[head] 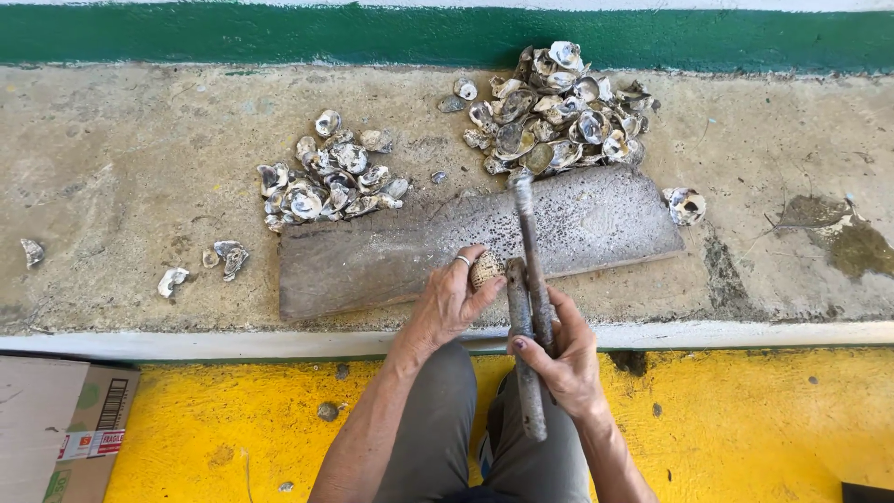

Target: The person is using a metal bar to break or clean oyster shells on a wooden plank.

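Downward from the head camera, a grey stone slab (pixel 577 224) is seen lying on a concrete ledge (pixel 130 158). A ridged shell (pixel 485 269) is pinched between the thumb and fingers of the left hand (pixel 447 303) at the slab's near edge. Two long metal rods (pixel 527 307) are gripped together in the closed right hand (pixel 563 359), tips pointing away. Two heaps of oyster shells are piled behind the slab, one on the left (pixel 321 179), one larger (pixel 554 112). Yellow floor (pixel 745 428) is seen below.

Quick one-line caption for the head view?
Left hand presses a shell on a plank; right hand grips two rods.
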